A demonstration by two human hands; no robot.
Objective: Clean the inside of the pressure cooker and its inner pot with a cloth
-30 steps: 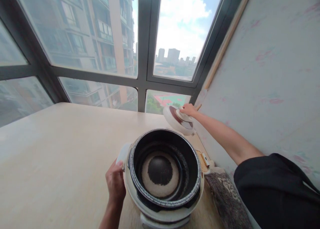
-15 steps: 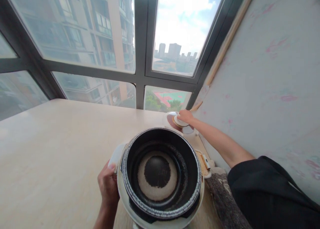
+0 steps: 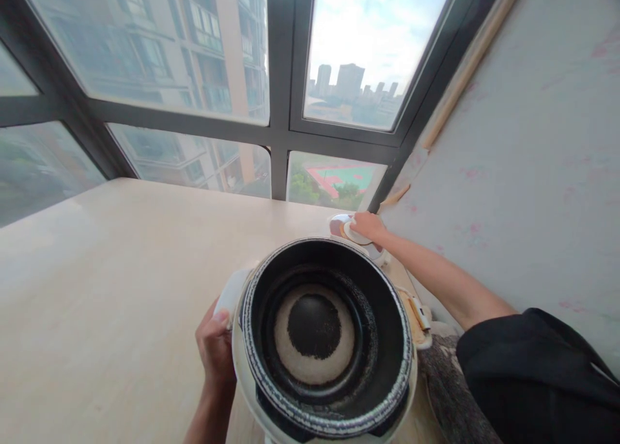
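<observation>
The left hand (image 3: 217,342) clamps the handle (image 3: 232,295) at nine o'clock of the cooker (image 3: 314,327), likely steadying it; the right hand (image 3: 368,225) grips the lid (image 3: 357,238) at one.

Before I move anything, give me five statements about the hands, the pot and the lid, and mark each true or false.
1. The left hand is on the white handle. True.
2. The right hand is on the lid. True.
3. The lid covers the black pot. False: the pot is open, the lid beyond its far rim.
4. A pale ring shows on the pot's floor. True.
5. Both hands are inside the pot. False: neither is.
</observation>
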